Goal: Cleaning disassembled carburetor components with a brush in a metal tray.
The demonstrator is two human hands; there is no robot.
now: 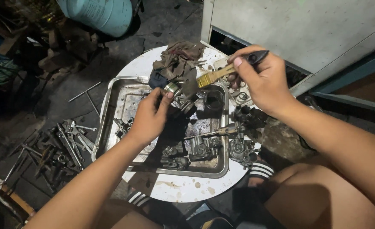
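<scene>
On the dark floor at the far left lie scattered wrenches and hand tools [66,142], with a thin T-shaped rod [87,94] a little farther back. At the far top stands a pale blue-green drum [100,12]; no label can be made out on it.

A round white table [183,188] carries a shallow metal tray [103,111], oily inside. Over the tray's far half the left hand [148,116] is closed around a small round metal part [171,87], thumb and fingertips pinching it. Small greasy engine pieces [194,150] rest in the tray's near right corner, and a dark cylindrical cup [214,99] stands at its far right. A crumpled brown rag [177,61] lies on the table just beyond the tray.

The right hand [261,82] grips the wooden handle of a paintbrush [211,76], fingers clenched around it, the bristles touching or just beside the held part. Another dark carburettor-like body [242,150] sits on the table's right edge. A grey metal panel [297,29] fills the far right.
</scene>
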